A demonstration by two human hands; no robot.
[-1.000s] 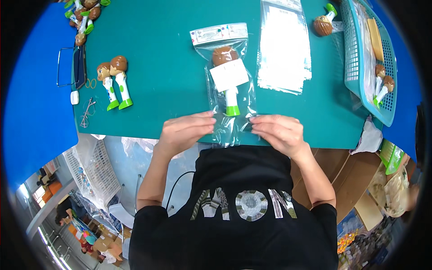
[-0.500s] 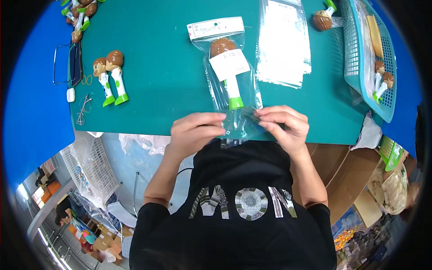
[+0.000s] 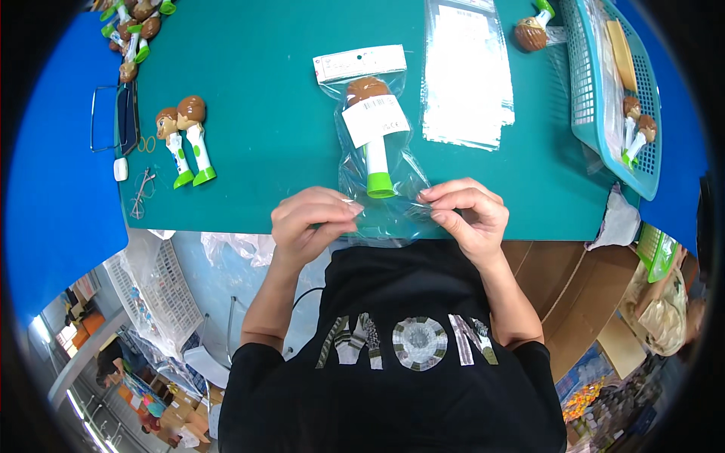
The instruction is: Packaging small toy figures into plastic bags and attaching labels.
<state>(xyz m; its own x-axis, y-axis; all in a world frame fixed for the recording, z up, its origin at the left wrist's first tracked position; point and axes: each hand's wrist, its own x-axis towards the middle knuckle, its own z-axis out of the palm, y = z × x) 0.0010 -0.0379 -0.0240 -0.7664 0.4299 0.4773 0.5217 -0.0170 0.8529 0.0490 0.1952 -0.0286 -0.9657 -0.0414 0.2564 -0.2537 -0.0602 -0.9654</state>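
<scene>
A clear plastic bag (image 3: 400, 162) with a white header lies on the green table in front of me. Inside it is a doll-shaped toy (image 3: 378, 167) with a brown head, white body and green base; a white label covers its upper part. My left hand (image 3: 313, 223) pinches the bag's near left edge between thumb and fingers. On the opposite edge my right hand (image 3: 470, 215) also has its fingertips closed on the plastic. The bag's open-looking near end spreads between both hands, close to the table's front edge.
Two similar toys (image 3: 187, 140) lie to the left, near eyeglasses (image 3: 141, 192) and a phone-like dark object (image 3: 128, 117). Flat clear bags (image 3: 468, 83) are stacked beyond my right hand. A light blue basket (image 3: 583, 90) stands at the right; several toys (image 3: 136, 30) lie far left.
Both hands have shifted slightly left, and the bag with the toy has come a little left and nearer me. Its near end is spread wider between my hands.
</scene>
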